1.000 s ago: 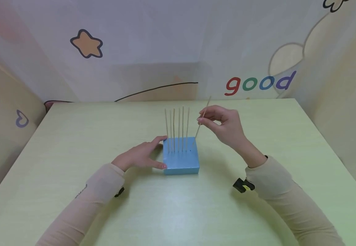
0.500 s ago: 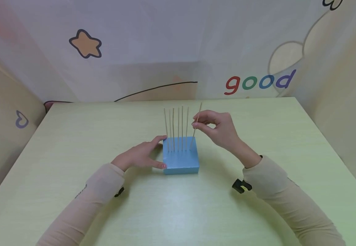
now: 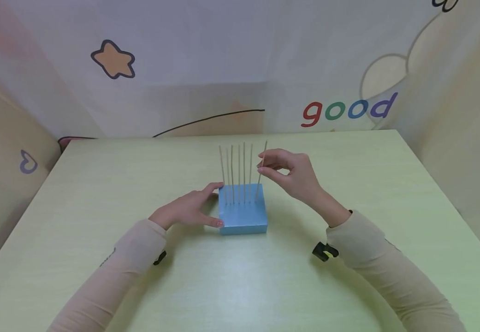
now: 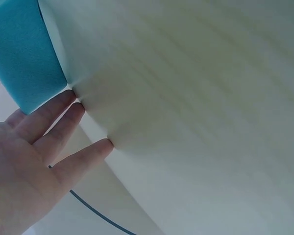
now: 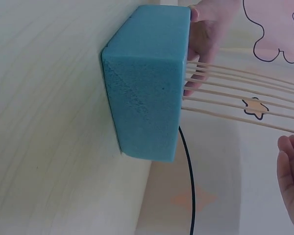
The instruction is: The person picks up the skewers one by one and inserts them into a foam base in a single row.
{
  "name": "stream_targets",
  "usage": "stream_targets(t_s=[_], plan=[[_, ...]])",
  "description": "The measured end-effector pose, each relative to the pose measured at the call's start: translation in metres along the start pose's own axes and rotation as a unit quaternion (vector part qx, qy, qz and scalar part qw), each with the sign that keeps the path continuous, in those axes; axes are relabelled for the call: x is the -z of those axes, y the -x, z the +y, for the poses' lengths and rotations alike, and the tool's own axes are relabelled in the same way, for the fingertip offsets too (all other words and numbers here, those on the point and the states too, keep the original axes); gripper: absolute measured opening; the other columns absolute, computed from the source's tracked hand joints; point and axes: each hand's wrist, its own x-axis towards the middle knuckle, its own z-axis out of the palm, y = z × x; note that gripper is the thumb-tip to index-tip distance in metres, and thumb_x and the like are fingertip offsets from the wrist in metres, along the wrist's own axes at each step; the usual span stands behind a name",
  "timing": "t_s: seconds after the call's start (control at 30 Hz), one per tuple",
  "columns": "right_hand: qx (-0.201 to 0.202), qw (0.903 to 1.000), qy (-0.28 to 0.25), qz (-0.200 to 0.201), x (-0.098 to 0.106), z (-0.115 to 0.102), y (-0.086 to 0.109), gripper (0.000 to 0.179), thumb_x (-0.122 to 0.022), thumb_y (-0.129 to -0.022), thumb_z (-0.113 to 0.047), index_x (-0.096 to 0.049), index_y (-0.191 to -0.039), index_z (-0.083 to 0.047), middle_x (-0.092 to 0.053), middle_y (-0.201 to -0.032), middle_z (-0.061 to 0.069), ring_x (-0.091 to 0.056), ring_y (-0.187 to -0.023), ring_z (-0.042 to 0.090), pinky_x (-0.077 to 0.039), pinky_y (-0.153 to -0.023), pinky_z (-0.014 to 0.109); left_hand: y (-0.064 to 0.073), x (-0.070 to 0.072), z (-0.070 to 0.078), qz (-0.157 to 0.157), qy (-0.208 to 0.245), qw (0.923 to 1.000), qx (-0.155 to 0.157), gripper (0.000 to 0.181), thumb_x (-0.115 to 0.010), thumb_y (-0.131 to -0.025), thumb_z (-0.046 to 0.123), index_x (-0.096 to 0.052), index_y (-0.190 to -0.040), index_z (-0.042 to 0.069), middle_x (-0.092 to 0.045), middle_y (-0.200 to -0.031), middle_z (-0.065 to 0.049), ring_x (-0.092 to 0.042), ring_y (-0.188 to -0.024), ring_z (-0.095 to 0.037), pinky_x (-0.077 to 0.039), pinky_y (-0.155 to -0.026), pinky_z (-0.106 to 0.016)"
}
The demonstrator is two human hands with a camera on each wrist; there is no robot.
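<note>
A light-blue foam block (image 3: 243,216) lies on the table with a row of several thin wooden sticks (image 3: 239,175) standing in its top. My left hand (image 3: 187,210) rests at its left side, thumb at the front corner and a finger at the back corner. In the left wrist view, the straight fingers (image 4: 85,159) spread over the table beside the block (image 4: 27,54). My right hand (image 3: 291,173) pinches the rightmost wooden stick (image 3: 263,154) between thumb and forefinger. That stick leans slightly right, its foot at the block's top. In the right wrist view, the fingertips (image 5: 285,142) are close beside this stick.
The pale table (image 3: 240,286) stretches around the block. A printed cloth wall (image 3: 206,60) with a star and the word "good" stands behind it. Dark wrist mounts (image 3: 324,251) show below both sleeves.
The right hand has moved left and slightly down with its stick, bringing the foot onto the block's top and the stick nearer upright. The left hand has stayed at the block.
</note>
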Motion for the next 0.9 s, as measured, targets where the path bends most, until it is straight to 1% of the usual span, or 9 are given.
stream_targets(t_s=[0.13, 0.33, 0.43, 0.5, 0.57, 0.63, 0.8, 0.9], plan=[[-0.021, 0.9998, 0.008, -0.001, 0.008, 0.003, 0.006, 0.027, -0.068, -0.079, -0.001, -0.062, -0.105, 0.003, -0.068, -0.088, 0.011, -0.065, -0.076, 0.017, -0.051, -0.071, 0.022, -0.001, 0.001, -0.002, -0.004, 0.009, 0.9999, -0.008, 0.099, -0.073, -0.073, 0.046, -0.012, -0.144, 0.016, -0.034, -0.142, -0.014, -0.035, -0.127, -0.029, -0.025, -0.104, -0.045], [-0.071, 0.9971, 0.022, -0.017, 0.019, 0.010, 0.018, 0.024, -0.066, -0.083, -0.005, -0.062, -0.106, 0.001, -0.067, -0.090, 0.010, -0.064, -0.077, 0.016, -0.050, -0.070, 0.019, -0.001, 0.002, -0.004, -0.007, 0.010, 0.9999, -0.006, 0.100, -0.073, -0.072, 0.047, -0.011, -0.145, 0.016, -0.034, -0.142, -0.014, -0.037, -0.126, -0.029, -0.025, -0.104, -0.045], [-0.086, 0.9957, 0.026, -0.024, 0.021, 0.011, 0.020, 0.024, -0.065, -0.084, -0.006, -0.063, -0.106, 0.001, -0.067, -0.091, 0.010, -0.064, -0.078, 0.018, -0.050, -0.070, 0.020, -0.001, 0.002, -0.004, -0.006, 0.008, 0.9999, -0.003, 0.100, -0.073, -0.072, 0.047, -0.011, -0.145, 0.015, -0.034, -0.142, -0.014, -0.036, -0.127, -0.029, -0.025, -0.104, -0.045], [-0.089, 0.9952, 0.026, -0.030, 0.020, 0.011, 0.018, 0.024, -0.066, -0.083, -0.007, -0.064, -0.106, 0.000, -0.068, -0.091, 0.010, -0.064, -0.078, 0.018, -0.050, -0.070, 0.021, -0.001, 0.002, -0.004, -0.006, 0.007, 1.0000, -0.001, 0.100, -0.073, -0.072, 0.046, -0.011, -0.145, 0.015, -0.034, -0.142, -0.014, -0.035, -0.128, -0.029, -0.025, -0.105, -0.045], [-0.085, 0.9956, 0.020, -0.034, 0.016, 0.008, 0.014, 0.025, -0.066, -0.083, -0.008, -0.065, -0.106, 0.000, -0.068, -0.091, 0.010, -0.064, -0.078, 0.018, -0.050, -0.071, 0.023, -0.001, 0.002, -0.003, -0.007, 0.008, 0.9999, 0.001, 0.101, -0.073, -0.072, 0.046, -0.011, -0.145, 0.014, -0.033, -0.142, -0.013, -0.034, -0.128, -0.029, -0.024, -0.105, -0.046], [-0.071, 0.9967, 0.015, -0.036, 0.011, 0.005, 0.009, 0.023, -0.068, -0.082, -0.008, -0.066, -0.104, 0.000, -0.068, -0.089, 0.008, -0.064, -0.077, 0.016, -0.051, -0.070, 0.024, 0.000, 0.001, -0.003, -0.008, 0.011, 0.9999, 0.002, 0.101, -0.073, -0.072, 0.046, -0.011, -0.145, 0.015, -0.034, -0.142, -0.014, -0.034, -0.128, -0.029, -0.024, -0.105, -0.046], [-0.028, 0.9993, 0.014, -0.018, 0.002, -0.002, -0.001, 0.012, -0.069, -0.080, -0.006, -0.070, -0.091, 0.000, -0.069, -0.081, 0.007, -0.063, -0.070, 0.015, -0.051, -0.066, 0.027, 0.000, 0.000, 0.001, -0.008, 0.012, 0.9999, 0.000, 0.100, -0.074, -0.072, 0.045, -0.011, -0.145, 0.015, -0.036, -0.141, -0.014, -0.037, -0.126, -0.030, -0.025, -0.104, -0.046], [-0.014, 0.9996, 0.021, -0.013, 0.001, -0.005, -0.005, 0.009, -0.069, -0.080, -0.005, -0.071, -0.088, -0.001, -0.068, -0.078, 0.007, -0.062, -0.068, 0.015, -0.051, -0.064, 0.028, -0.001, 0.001, 0.004, -0.006, 0.010, 0.9999, -0.002, 0.100, -0.074, -0.072, 0.044, -0.012, -0.145, 0.014, -0.036, -0.141, -0.015, -0.037, -0.126, -0.030, -0.025, -0.104, -0.046]])
